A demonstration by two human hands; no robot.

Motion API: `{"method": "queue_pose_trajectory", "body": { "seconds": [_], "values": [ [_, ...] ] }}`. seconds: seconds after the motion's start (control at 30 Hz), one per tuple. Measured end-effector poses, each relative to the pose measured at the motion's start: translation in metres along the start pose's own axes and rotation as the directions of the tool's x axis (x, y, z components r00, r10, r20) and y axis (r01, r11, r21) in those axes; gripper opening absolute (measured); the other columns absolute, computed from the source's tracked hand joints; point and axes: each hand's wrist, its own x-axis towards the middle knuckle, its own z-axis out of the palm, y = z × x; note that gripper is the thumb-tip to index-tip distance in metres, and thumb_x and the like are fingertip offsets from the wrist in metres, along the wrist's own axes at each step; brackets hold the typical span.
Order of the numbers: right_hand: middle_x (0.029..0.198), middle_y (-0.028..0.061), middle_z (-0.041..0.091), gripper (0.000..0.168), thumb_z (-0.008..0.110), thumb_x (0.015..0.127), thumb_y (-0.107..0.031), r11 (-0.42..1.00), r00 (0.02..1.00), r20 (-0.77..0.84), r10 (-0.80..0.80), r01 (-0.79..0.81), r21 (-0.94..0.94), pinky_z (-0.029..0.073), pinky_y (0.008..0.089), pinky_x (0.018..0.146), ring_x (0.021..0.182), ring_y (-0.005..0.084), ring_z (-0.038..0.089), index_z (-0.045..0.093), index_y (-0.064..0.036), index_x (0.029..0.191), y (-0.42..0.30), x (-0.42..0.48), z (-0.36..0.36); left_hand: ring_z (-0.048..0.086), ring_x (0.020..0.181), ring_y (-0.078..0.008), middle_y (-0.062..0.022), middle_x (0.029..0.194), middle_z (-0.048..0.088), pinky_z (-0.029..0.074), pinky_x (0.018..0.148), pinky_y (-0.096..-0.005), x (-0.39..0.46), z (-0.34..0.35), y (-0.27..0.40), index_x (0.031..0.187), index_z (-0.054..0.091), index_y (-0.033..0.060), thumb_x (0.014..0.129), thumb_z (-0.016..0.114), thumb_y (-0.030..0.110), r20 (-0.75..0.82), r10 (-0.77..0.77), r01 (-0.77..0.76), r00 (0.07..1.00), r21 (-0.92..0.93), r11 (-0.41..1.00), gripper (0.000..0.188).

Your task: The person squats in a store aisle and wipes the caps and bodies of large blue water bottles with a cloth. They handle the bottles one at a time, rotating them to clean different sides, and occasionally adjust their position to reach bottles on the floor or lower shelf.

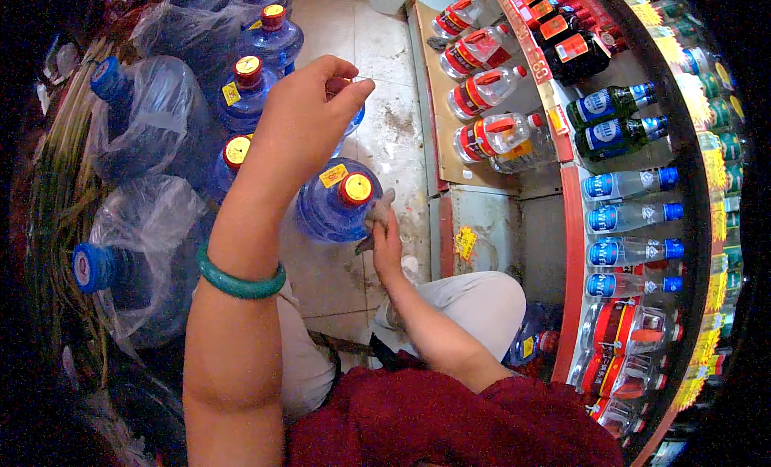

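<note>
My left hand (313,108), with a green bangle on the wrist, is stretched forward over a blue plastic water jug (356,122) that it mostly hides. Its thumb and forefinger are curled near each other around the jug's cap area; whether they grip the cap cannot be seen. Lower down, my right hand (387,241) holds a grey-brown cloth (380,211) against the right side of a nearer upright water jug (322,211). That jug has a red cap with a yellow top (356,189) and a yellow price tag (332,176) on its shoulder.
More capped jugs (244,99) stand at the left, beside large bottles in clear plastic bags (150,117). At right is a red-edged shelf (569,226) with clear red-labelled bottles (488,93), green bottles (605,105) and blue-capped bottles (632,217). My knees flank the tiled floor (337,280).
</note>
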Motion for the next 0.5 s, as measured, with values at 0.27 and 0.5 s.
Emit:
{"method": "queue_pose_trajectory", "body": {
  "seconds": [0.27, 0.5],
  "values": [
    [0.112, 0.0139, 0.060, 0.045, 0.050, 0.086, -0.038, 1.000, 0.893, 0.450, 0.020, -0.011, -0.022, 0.041, 0.0351, 0.090, 0.104, 0.0256, 0.056, 0.057, -0.004, 0.115, 0.000, 0.153, 0.020, 0.060, 0.088, -0.0142, -0.0085, 0.094, 0.065, 0.047, 0.077, -0.0260, 0.000, -0.002, 0.009, 0.103, 0.060, -0.0015, 0.086, 0.060, 0.018, 0.032, -0.066, 0.063, 0.997, 0.081, 0.995, 0.025],
    [0.095, 0.0056, 0.064, 0.039, 0.049, 0.085, -0.041, 0.988, 0.513, 0.857, -0.045, 0.147, -0.036, 0.046, 0.0326, 0.081, 0.088, 0.0188, 0.059, 0.064, -0.008, 0.102, -0.046, 0.199, 0.079, 0.058, 0.084, -0.0113, -0.0061, 0.092, 0.064, 0.047, 0.074, -0.0241, 0.004, 0.006, 0.000, 0.103, 0.060, -0.0008, 0.086, 0.060, 0.016, 0.030, -0.028, 0.026, 0.999, 0.049, 0.998, 0.024]
  ]
}}
